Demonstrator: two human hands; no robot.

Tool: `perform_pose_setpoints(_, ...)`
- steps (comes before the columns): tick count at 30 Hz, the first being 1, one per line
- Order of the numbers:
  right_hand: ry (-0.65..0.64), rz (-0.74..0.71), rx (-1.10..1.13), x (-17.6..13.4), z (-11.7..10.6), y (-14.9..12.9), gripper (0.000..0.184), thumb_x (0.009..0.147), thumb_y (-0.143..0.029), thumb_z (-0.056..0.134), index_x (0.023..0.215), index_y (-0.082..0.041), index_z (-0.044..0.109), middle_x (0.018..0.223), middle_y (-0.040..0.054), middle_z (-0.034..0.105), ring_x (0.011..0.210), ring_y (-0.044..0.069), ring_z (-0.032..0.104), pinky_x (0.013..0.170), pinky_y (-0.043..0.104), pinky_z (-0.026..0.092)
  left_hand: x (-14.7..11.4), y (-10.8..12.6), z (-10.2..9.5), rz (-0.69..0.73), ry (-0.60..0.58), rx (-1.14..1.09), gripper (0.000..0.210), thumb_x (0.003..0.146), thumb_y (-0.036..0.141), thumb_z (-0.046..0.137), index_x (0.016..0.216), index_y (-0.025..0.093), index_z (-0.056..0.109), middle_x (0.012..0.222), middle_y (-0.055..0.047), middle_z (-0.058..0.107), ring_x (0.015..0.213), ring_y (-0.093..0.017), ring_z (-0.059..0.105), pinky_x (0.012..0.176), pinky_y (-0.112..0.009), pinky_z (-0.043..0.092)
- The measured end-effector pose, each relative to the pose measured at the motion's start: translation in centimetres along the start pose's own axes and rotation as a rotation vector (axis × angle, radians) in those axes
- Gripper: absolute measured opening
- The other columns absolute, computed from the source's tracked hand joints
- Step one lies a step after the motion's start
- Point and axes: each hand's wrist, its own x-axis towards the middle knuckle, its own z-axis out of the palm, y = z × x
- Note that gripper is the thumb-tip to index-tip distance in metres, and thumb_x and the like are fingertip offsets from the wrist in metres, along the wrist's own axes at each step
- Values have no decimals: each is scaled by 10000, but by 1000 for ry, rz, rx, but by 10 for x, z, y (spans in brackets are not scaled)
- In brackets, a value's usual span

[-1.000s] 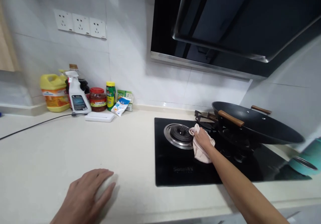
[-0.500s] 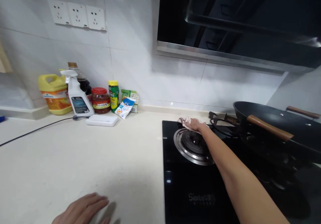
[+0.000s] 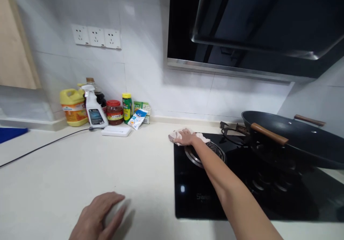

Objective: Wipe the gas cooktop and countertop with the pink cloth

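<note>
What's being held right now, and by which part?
Right hand lies over the middle of the cloth, at the stove's back left corner; an actual grip can't be made out. Left hand holds nothing visible.

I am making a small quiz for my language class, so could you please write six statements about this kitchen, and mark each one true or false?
1. The right hand is on the cloth. True.
2. The wok has brown handles. True.
3. The cloth lies inside the wok. False: it is at the back left corner of the hob.
4. The spray bottle stands left of the jar. True.
5. The left hand holds the spray bottle. False: it is over the counter, away from the bottle.
6. The jar has a blue lid. False: its lid is red.
</note>
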Motion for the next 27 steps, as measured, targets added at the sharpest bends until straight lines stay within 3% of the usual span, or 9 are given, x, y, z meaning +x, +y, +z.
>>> perform_pose_setpoints(6,7,-144,-25,-53,10,-34,954,862,-800,422,1618,-255,219,1708,110,75,1570,317,18,1225,581,30,1,2,1,-84,-32,-25,440,882,655,537,959,283,761,1025,-60,775,976,-285,726,873,-440,599)
perform_pose_setpoints(10,32,-224,-52,-98,17,-47,879,873,-731,477,1589,-250,309,1699,108,143,1568,306,52,1227,565,3,-1,6,-1,-104,-69,-31,426,893,604,538,1019,253,744,1093,-76,755,1053,-288,691,962,-465,545)
perform_pose_setpoints(14,90,-316,-57,-149,31,-54,849,887,-733,466,1561,-225,375,1681,138,205,1560,318,105,1227,557,55,0,13,-4,-100,-100,-27,427,922,576,509,1062,237,727,1138,-82,743,1090,-280,671,1002,-462,510)
perform_pose_setpoints(19,157,-339,-25,-212,48,-49,722,935,-662,448,1521,-240,445,1657,136,276,1535,343,185,1204,590,126,1,17,-7,-53,-103,2,422,919,568,511,1046,231,731,1132,-84,745,1081,-277,673,982,-434,513)
perform_pose_setpoints(27,371,-302,15,-299,74,-16,486,863,-266,565,1348,-270,588,1493,73,514,1335,281,455,1111,472,297,2,17,-7,-14,-142,9,400,935,532,485,1046,226,718,1123,-87,741,1091,-280,658,978,-431,487)
